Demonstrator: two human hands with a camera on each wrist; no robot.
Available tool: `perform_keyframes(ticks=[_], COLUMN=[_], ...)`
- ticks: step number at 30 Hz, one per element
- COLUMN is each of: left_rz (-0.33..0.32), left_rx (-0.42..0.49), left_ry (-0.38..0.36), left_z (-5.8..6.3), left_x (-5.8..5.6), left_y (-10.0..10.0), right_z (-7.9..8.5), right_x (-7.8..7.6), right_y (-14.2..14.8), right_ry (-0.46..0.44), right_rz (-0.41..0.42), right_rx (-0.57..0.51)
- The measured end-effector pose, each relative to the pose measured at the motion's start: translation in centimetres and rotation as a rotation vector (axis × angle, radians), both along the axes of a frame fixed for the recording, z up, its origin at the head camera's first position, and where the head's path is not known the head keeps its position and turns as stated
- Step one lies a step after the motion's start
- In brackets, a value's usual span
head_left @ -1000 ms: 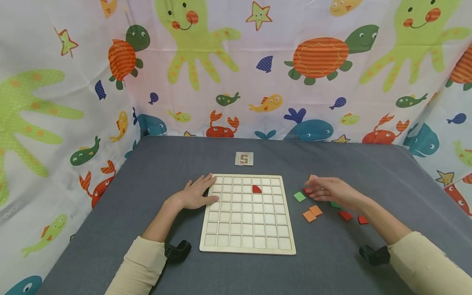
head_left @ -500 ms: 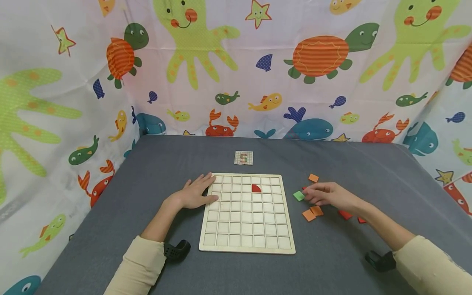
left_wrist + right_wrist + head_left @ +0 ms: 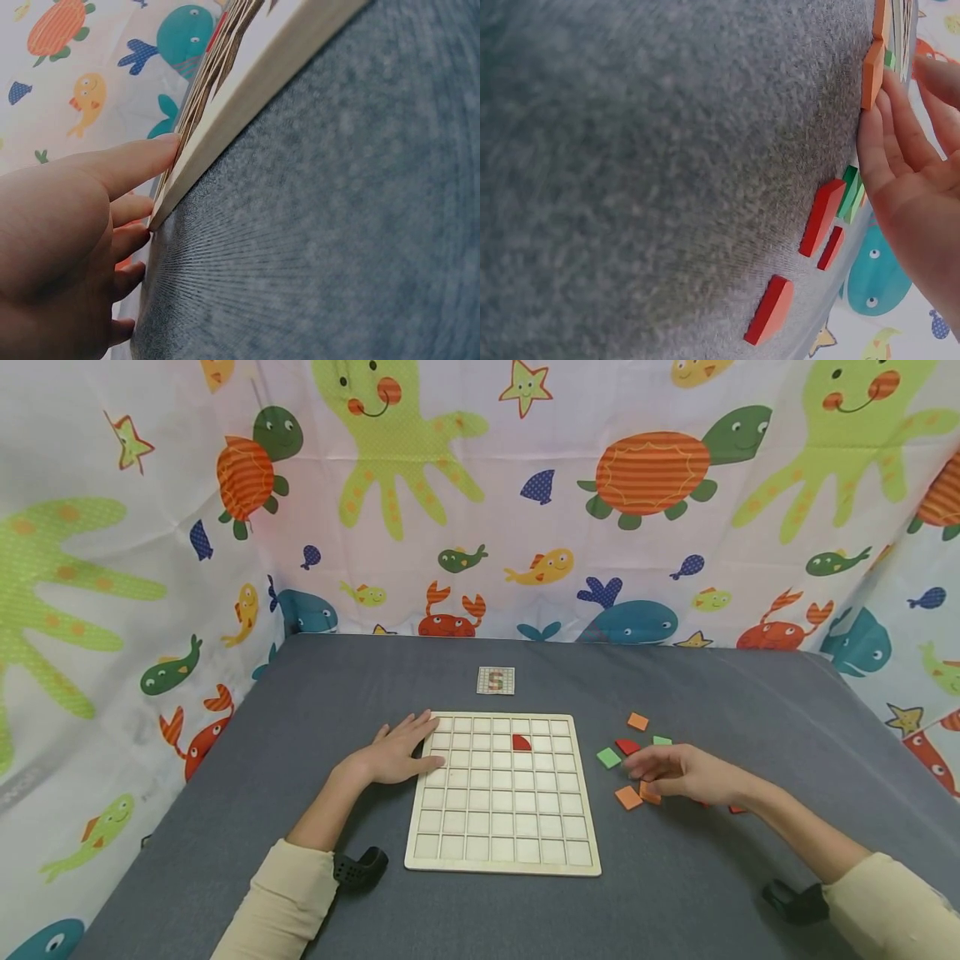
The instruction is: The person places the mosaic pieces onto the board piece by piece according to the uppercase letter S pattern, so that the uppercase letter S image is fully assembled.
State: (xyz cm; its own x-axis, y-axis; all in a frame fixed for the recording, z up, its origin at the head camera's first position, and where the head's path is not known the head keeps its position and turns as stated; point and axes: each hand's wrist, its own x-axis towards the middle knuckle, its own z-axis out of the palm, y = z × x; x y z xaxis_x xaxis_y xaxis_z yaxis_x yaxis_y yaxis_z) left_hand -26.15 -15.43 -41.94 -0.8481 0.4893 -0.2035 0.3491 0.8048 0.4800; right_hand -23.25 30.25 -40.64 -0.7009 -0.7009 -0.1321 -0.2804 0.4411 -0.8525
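My left hand [image 3: 393,756] rests with spread fingers on the upper left edge of a wooden grid board [image 3: 502,780]; its thumb and fingertips touch the rim [image 3: 225,120] in the left wrist view. One red quarter-round tile [image 3: 521,743] sits in a cell near the board's top. Right of the board, my right hand [image 3: 693,773] hovers low over loose tiles, fingers loosely bent. Its fingertips are at an orange square tile [image 3: 872,75] in the right wrist view; I cannot tell whether they press it. No tile is visibly held.
Around the right hand lie an orange tile [image 3: 637,722], a red tile [image 3: 627,747], light green tiles [image 3: 609,757] and another orange tile [image 3: 628,797]. More red tiles [image 3: 823,217] lie partly behind the forearm. A small pattern card [image 3: 496,681] lies beyond the board.
My right hand has moved nearer to me and slightly right, uncovering red and light green tiles. One orange tile has slid slightly right, away from its neighbour. The left hand stays on the board.
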Motion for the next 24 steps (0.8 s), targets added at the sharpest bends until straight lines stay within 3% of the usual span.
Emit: perform_keyframes(ticks=[8,19,24], left_rz=[0.003,0.01,0.014], left_rx=[-0.005,-0.017,-0.021], left_ry=[-0.001,-0.001,0.002], left_z=[-0.08,-0.17,-0.08], left_x=[0.04,0.0,0.06], left_y=[0.0,0.14,0.16], right_z=[-0.06,0.02,0.4], right_x=[0.41,0.6,0.6], right_y=[-0.06,-0.47,-0.72], right_ry=[0.024,0.151,0.168], right_rz=[-0.011,-0.037,-0.056], right_rx=[0.046,0.156,0.19])
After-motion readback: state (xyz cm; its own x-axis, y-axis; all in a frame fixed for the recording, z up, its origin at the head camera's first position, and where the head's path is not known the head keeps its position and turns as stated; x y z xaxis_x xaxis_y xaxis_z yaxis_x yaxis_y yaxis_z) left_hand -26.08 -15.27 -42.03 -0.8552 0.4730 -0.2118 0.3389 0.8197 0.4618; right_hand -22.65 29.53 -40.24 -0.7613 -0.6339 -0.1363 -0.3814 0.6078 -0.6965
